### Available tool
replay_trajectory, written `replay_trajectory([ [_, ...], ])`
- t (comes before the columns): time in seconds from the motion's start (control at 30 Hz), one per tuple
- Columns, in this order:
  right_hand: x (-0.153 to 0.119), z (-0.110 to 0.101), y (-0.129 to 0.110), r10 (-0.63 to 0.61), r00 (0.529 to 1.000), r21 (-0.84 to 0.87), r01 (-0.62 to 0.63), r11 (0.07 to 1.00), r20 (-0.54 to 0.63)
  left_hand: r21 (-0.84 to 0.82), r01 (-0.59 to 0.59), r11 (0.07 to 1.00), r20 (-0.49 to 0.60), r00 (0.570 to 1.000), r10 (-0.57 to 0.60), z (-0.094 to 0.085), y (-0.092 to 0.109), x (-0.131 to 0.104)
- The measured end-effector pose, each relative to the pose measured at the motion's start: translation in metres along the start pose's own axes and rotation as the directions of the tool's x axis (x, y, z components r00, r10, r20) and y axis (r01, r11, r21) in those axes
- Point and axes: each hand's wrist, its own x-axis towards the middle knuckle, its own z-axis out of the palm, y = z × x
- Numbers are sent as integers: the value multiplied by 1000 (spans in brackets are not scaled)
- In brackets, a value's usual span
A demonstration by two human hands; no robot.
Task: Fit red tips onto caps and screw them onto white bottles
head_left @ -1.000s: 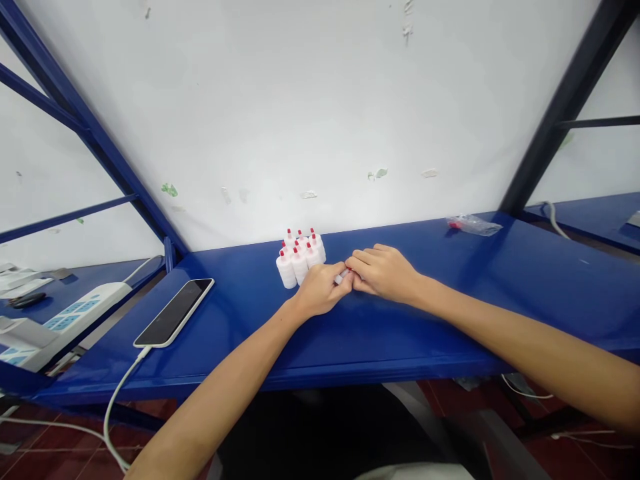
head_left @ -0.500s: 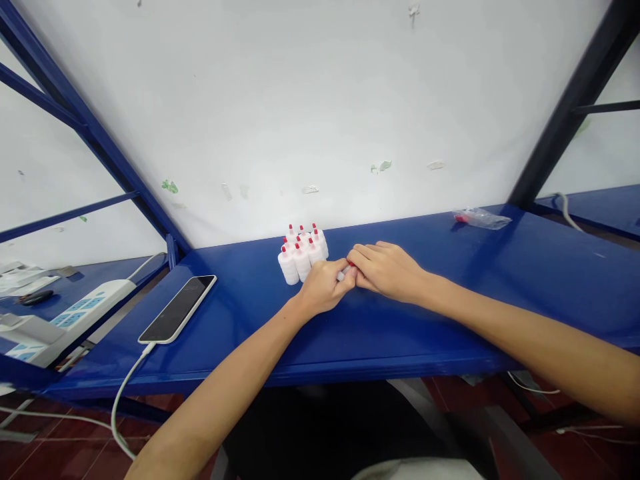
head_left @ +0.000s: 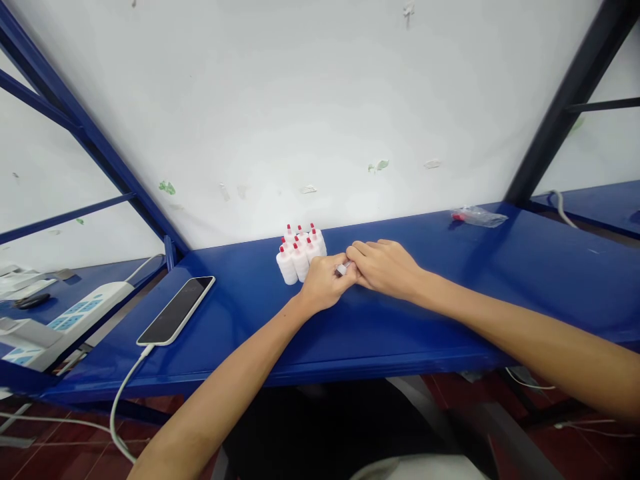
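My left hand (head_left: pixel 327 280) is closed, with a small whitish nozzle (head_left: pixel 343 269) pinched between thumb and fingers. Its lower end points toward me, and the rest is covered by my hands. My right hand (head_left: pixel 383 267) meets the left one, its fingers curled tightly around the nozzle's far end; no red tip shows there now. Just left of and behind my left hand, several white squeeze bottles (head_left: pixel 287 267) with red-tipped nozzles stand upright in a tight cluster.
A phone (head_left: pixel 176 312) on a white charging cable (head_left: pixel 116 407) lies at the table's left. Toward the back right rests a clear plastic bag (head_left: pixel 481 217) with something red inside. A power strip (head_left: pixel 83 313) sits beyond the blue table's (head_left: pixel 240 340) left edge. The wall rises behind.
The red tip that showed between my hands is now hidden under my right fingers, and the nozzle's whitish end shows more. My view has shifted slightly; the bottles stay put.
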Motion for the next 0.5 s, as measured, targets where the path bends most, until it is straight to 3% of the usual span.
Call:
replay_trajectory([
  [0.2, 0, 3, 3, -32, 996, -20, 31, 999, -80, 164, -93, 982, -90, 990, 109, -1, -5, 1],
  [0.33, -1, 5, 8, -143, 983, 14, 145, 989, -116, 161, -83, 983, -67, 993, 95, -2, -11, -4],
  [0.5, -3, 4, 9, -155, 981, 25, 159, 987, -117, 130, -76, 989, -45, 996, 83, -2, -10, -6],
])
